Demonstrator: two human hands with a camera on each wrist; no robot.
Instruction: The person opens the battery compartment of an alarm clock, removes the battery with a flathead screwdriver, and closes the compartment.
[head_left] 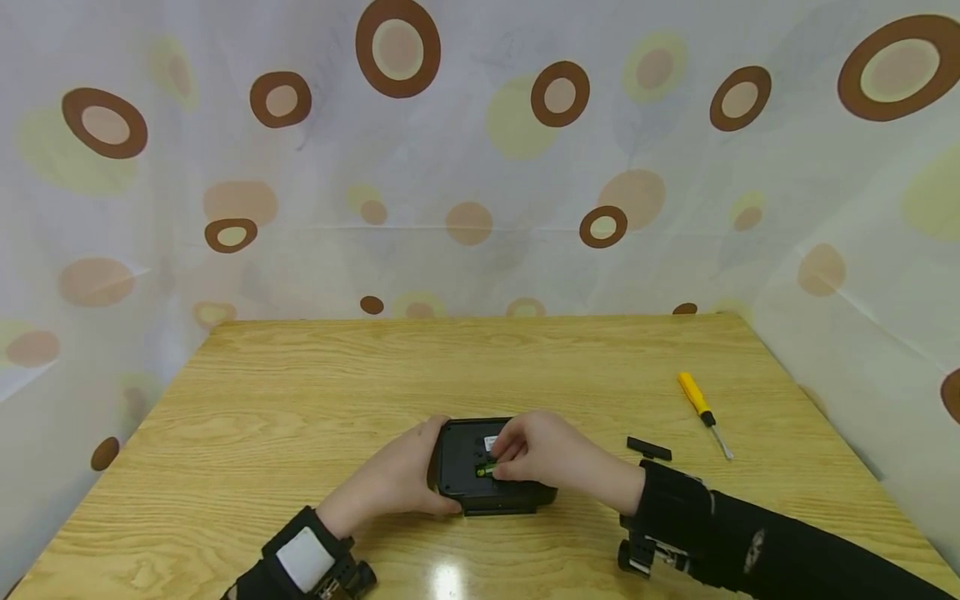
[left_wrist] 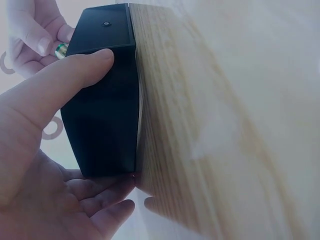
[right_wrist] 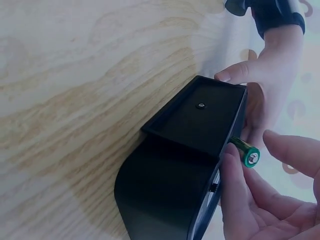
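Black plastic makes up the box (head_left: 487, 467) lying near the front middle of the wooden bench (head_left: 300, 400), its back face turned up. The left hand (head_left: 397, 479) grips the box's left end, thumb pressed on one side and the other fingers (left_wrist: 100, 200) curled under the far side, as the left wrist view shows. The right hand (head_left: 547, 458) rests over the box's right half and pinches a small green battery (right_wrist: 246, 151) between thumb and fingertips (right_wrist: 235, 185); in the right wrist view the battery sits at the edge of the box, its metal end cap facing the camera. As a judgement, the work is around its middle: a thin black cover strip (head_left: 649, 448) already lies loose on the bench to the right of the box, and a yellow-handled screwdriver (head_left: 703, 410) lies idle farther right, so the opening-up looks done, while the battery is neither plainly seated nor plainly clear, and whether it is going in or coming out cannot be told. The battery's long axis runs roughly along the box's length, left to right in the head view. The box's own long axis also lies left to right, parallel to the bench's front edge.
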